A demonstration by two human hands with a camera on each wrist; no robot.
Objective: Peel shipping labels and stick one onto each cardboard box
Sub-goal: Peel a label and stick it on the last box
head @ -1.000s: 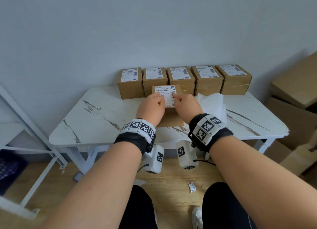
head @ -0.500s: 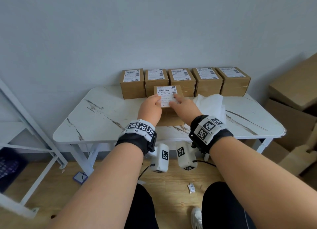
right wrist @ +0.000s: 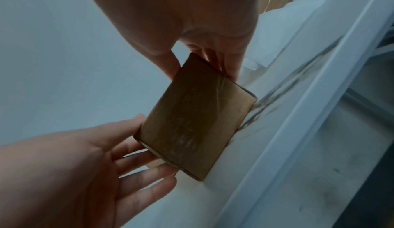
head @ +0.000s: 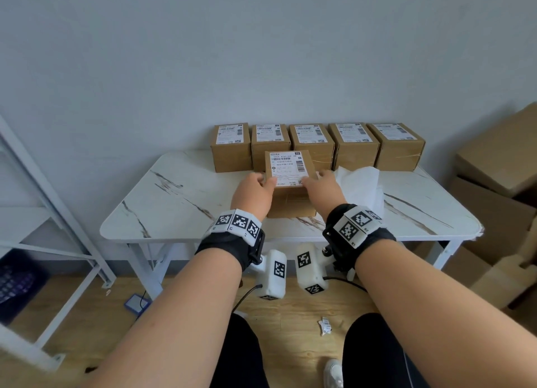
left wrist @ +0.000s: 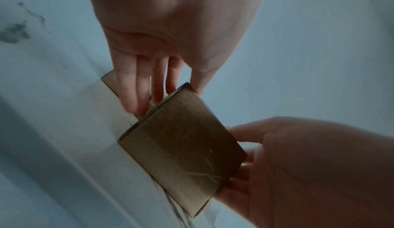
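Note:
A brown cardboard box (head: 290,204) stands mid-table with a white shipping label (head: 287,168) stuck flat on its top. My left hand (head: 254,190) holds the box's left side, thumb on the top edge and fingers down the side, as the left wrist view shows of my left hand (left wrist: 170,37) on the box (left wrist: 181,144). My right hand (head: 324,185) holds the right side the same way; the right wrist view shows my right hand (right wrist: 181,12) with thumb on top of the box (right wrist: 196,117). Several labelled boxes (head: 311,143) line the back.
A crumpled white backing sheet (head: 359,181) lies right of the held box on the marble table (head: 180,207). Large cardboard cartons (head: 499,161) stack at the right. A white metal rack (head: 43,201) stands at the left. A paper scrap (head: 325,325) lies on the floor.
Both hands have slid off the label's face toward me and out to the box's sides. The label now lies uncovered and flat. The box stays in place.

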